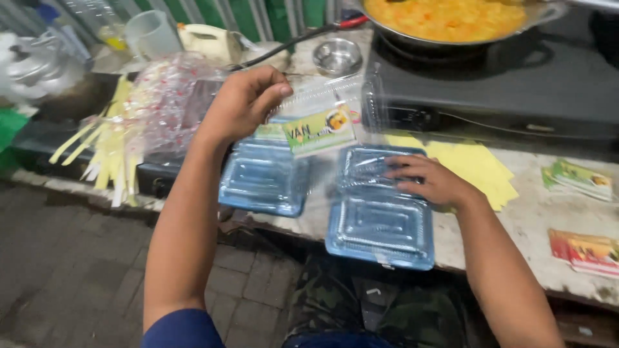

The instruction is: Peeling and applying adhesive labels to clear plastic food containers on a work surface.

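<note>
1. Landmark: the black tabletop gas stove (pixel 509 84) at the back of the grey, stained desk (pixel 535 212). A wide metal pan of yellow food (pixel 451 19) sits on its burner.

2. Your left hand (pixel 248 103) is raised in front of the stove's left end. Its fingers (pixel 274 96) are pinched shut on the lifted lid of a clear, hinged plastic food box (pixel 264 177). The tray lies on the desk below, so the lid stands open towards the stove.

3. A green-and-yellow printed paper label (pixel 319 131) hangs at that lid, just in front of the stove's left corner. I cannot tell whether it is stuck on or only held there.

4. Your right hand (pixel 432 180) lies flat on a second clear plastic food box (pixel 380 209), nearer you than the stove's front. The fingers are spread and press down, gripping nothing; this likely steadies the light box.

5. Yellow paper sheets (pixel 477 167) lie in front of the stove, partly under your right hand.

6. More printed labels (pixel 577 179) and a red-and-yellow packet (pixel 587 251) lie on the desk below the stove's right end.

7. A small steel bowl (pixel 336 56) stands left of the stove; further left is a clear bag with red print (pixel 167 103).
</note>
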